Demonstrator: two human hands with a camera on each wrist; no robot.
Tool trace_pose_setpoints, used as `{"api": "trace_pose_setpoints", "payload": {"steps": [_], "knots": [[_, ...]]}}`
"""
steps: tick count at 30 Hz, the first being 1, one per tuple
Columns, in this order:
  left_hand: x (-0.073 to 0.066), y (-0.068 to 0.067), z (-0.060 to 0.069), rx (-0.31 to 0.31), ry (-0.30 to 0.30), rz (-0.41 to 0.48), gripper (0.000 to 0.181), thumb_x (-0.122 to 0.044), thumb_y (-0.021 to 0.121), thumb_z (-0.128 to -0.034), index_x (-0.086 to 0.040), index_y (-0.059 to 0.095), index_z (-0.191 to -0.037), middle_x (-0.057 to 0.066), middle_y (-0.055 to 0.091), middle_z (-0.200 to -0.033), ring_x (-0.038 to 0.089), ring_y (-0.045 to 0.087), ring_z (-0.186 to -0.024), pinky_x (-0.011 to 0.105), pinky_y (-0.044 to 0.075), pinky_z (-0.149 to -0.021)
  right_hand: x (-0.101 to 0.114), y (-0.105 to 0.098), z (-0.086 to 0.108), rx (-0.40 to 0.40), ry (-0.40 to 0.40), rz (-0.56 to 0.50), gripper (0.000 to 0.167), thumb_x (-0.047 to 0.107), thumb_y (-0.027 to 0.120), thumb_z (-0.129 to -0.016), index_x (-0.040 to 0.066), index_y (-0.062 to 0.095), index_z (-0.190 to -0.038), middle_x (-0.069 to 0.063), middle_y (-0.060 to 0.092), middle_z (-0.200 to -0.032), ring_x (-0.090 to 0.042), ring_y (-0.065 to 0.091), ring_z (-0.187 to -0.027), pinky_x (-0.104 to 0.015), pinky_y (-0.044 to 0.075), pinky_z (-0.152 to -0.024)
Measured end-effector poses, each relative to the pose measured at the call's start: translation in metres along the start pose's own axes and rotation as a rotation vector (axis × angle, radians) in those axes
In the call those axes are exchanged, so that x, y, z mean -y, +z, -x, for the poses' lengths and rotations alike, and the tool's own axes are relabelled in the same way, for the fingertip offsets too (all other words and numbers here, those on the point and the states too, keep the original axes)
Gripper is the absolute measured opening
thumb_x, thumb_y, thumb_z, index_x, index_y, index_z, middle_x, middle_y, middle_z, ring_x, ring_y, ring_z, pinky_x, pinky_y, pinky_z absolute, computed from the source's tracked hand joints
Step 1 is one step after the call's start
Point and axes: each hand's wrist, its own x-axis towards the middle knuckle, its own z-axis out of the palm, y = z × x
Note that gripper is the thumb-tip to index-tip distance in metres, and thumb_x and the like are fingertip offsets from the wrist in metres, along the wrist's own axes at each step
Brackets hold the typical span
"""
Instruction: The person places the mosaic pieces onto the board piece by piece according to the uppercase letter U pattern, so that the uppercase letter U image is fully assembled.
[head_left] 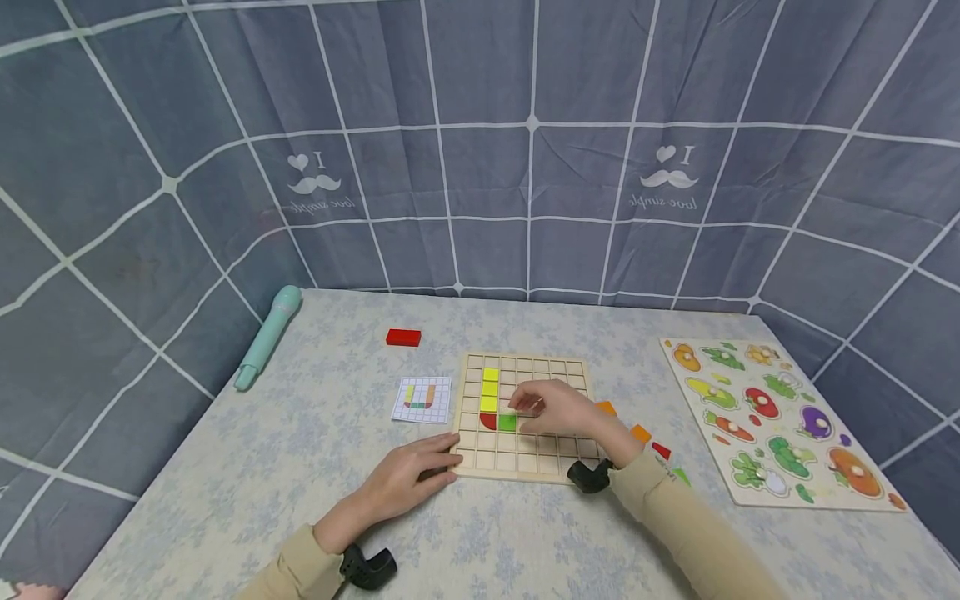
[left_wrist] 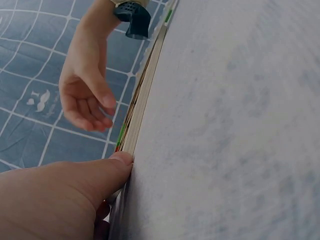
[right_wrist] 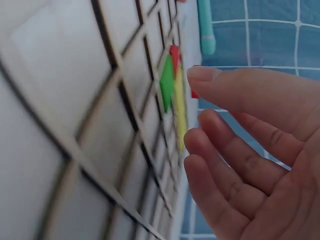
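Note:
On the wooden grid board (head_left: 517, 462), three yellow squares (head_left: 490, 389) stand in a column, with a red rounded piece (head_left: 488, 421) below them and a green square (head_left: 507, 423) to its right. My right hand (head_left: 558, 408) hovers over the board beside the green square, fingers loosely bent; the right wrist view shows nothing between thumb and fingers of the hand (right_wrist: 250, 150). My left hand (head_left: 408, 479) rests at the board's left edge; in the left wrist view its thumb (left_wrist: 112, 172) touches the board's side (left_wrist: 142, 102). A small pattern card (head_left: 422, 399) lies left of the board.
A red block (head_left: 403, 337) lies behind the card. Orange pieces (head_left: 641, 433), a red piece (head_left: 662, 450) and a green piece (head_left: 681, 476) lie right of the board, partly beside my right forearm. A vegetable puzzle board (head_left: 783, 425) is at the right, a teal microphone-shaped object (head_left: 268, 337) at the left.

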Motion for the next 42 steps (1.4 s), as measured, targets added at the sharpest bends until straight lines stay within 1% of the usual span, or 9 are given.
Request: {"api": "trace_pose_setpoints", "payload": {"steps": [6, 9, 12, 13, 18, 22, 27, 35, 42], "knots": [[0.000, 0.000, 0.000, -0.005, 0.007, 0.013, 0.032, -0.026, 0.061, -0.0931, -0.007, 0.067, -0.118, 0.011, 0.052, -0.135, 0.025, 0.047, -0.126, 0.041, 0.045, -0.100, 0.005, -0.022, 0.024, -0.048, -0.011, 0.100, 0.027, 0.010, 0.072, -0.082, 0.007, 0.065, -0.108, -0.007, 0.064, -0.104, -0.023, 0.060, -0.096, -0.036, 0.052, -0.083], [0.000, 0.000, 0.000, -0.006, 0.001, 0.016, 0.032, -0.026, 0.061, -0.0931, -0.007, 0.067, -0.118, 0.011, 0.052, -0.135, 0.025, 0.047, -0.126, 0.041, 0.045, -0.100, 0.006, -0.035, 0.042, -0.080, -0.011, 0.112, 0.029, 0.011, 0.074, -0.081, 0.008, 0.065, -0.109, -0.008, 0.064, -0.106, -0.023, 0.060, -0.096, -0.038, 0.052, -0.084], [0.001, 0.000, 0.001, -0.006, -0.005, 0.011, 0.033, -0.027, 0.060, -0.0932, -0.007, 0.067, -0.118, 0.010, 0.052, -0.135, 0.025, 0.047, -0.126, 0.040, 0.045, -0.100, 0.001, -0.045, 0.061, -0.116, 0.007, 0.116, 0.030, 0.015, 0.075, -0.081, 0.011, 0.064, -0.110, -0.007, 0.064, -0.108, -0.023, 0.060, -0.097, -0.038, 0.052, -0.084], [0.001, 0.000, 0.001, -0.006, -0.006, 0.009, 0.033, -0.027, 0.060, -0.0932, -0.007, 0.067, -0.118, 0.011, 0.052, -0.135, 0.025, 0.047, -0.126, 0.040, 0.045, -0.100, -0.001, -0.048, 0.068, -0.130, 0.018, 0.115, 0.030, 0.016, 0.075, -0.081, 0.012, 0.064, -0.110, -0.007, 0.064, -0.108, -0.024, 0.060, -0.097, -0.038, 0.053, -0.082], [0.001, -0.001, 0.001, -0.004, -0.009, 0.007, 0.033, -0.027, 0.061, -0.0929, -0.007, 0.067, -0.118, 0.011, 0.052, -0.135, 0.025, 0.047, -0.126, 0.040, 0.045, -0.099, -0.014, -0.056, 0.097, -0.192, 0.057, 0.115, 0.028, 0.018, 0.074, -0.082, 0.012, 0.064, -0.108, -0.007, 0.064, -0.107, -0.027, 0.060, -0.096, -0.040, 0.053, -0.082], [0.001, -0.002, 0.001, -0.004, -0.014, 0.006, 0.032, -0.026, 0.062, -0.0923, -0.008, 0.067, -0.118, 0.010, 0.052, -0.135, 0.024, 0.047, -0.126, 0.040, 0.045, -0.099, -0.023, -0.057, 0.116, -0.220, 0.091, 0.130, 0.027, 0.016, 0.074, -0.083, 0.009, 0.065, -0.107, -0.007, 0.064, -0.105, -0.026, 0.061, -0.094, -0.039, 0.053, -0.083], [0.002, -0.001, 0.000, -0.003, -0.012, 0.002, 0.032, -0.026, 0.062, -0.0922, -0.008, 0.067, -0.118, 0.010, 0.052, -0.135, 0.024, 0.047, -0.126, 0.040, 0.045, -0.099, -0.031, -0.054, 0.136, -0.210, 0.158, 0.109, 0.027, 0.016, 0.073, -0.083, 0.007, 0.065, -0.106, -0.005, 0.065, -0.103, -0.026, 0.061, -0.093, -0.037, 0.054, -0.080], [0.001, 0.000, 0.000, -0.005, -0.016, 0.007, 0.032, -0.026, 0.062, -0.0923, -0.008, 0.068, -0.118, 0.010, 0.052, -0.135, 0.024, 0.047, -0.126, 0.040, 0.045, -0.100, -0.046, -0.048, 0.155, -0.186, 0.261, 0.082, 0.030, 0.024, 0.075, -0.082, 0.009, 0.065, -0.105, 0.000, 0.064, -0.098, -0.020, 0.060, -0.090, -0.031, 0.055, -0.077], [0.001, 0.000, 0.000, -0.007, -0.011, 0.003, 0.032, -0.026, 0.062, -0.0920, -0.008, 0.068, -0.118, 0.010, 0.052, -0.135, 0.024, 0.047, -0.126, 0.040, 0.045, -0.100, -0.057, -0.042, 0.164, -0.187, 0.252, 0.093, 0.030, 0.027, 0.076, -0.081, 0.011, 0.065, -0.104, 0.003, 0.063, -0.096, -0.014, 0.060, -0.087, -0.027, 0.055, -0.076]]}}
